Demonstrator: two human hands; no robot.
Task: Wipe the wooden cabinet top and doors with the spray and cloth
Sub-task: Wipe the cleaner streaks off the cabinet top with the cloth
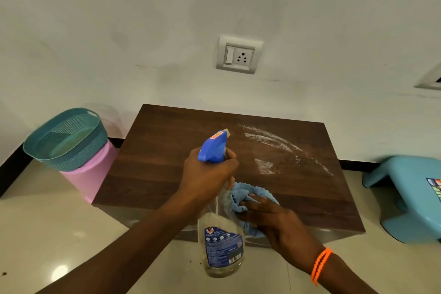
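Gripping the spray bottle point(220, 210) in our left hand point(210, 174), nozzle aimed toward one o'clock to wet the cabinet top point(167, 162), we press the blue cloth point(250, 194) under our flat, open-fingered right hand point(274, 219) at the cabinet's five o'clock edge, ready to wipe the foam streaks point(281, 148).

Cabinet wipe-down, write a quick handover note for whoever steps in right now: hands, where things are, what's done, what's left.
Left hand: gripping the spray bottle by its neck, nozzle aimed over the cabinet top.
Right hand: pressing the blue cloth flat on the top's near edge.
Done: spray streaks lie on the right half, not yet wiped.
Left: wipe the streaks, cover the left half, then the doors, which are barely in view.
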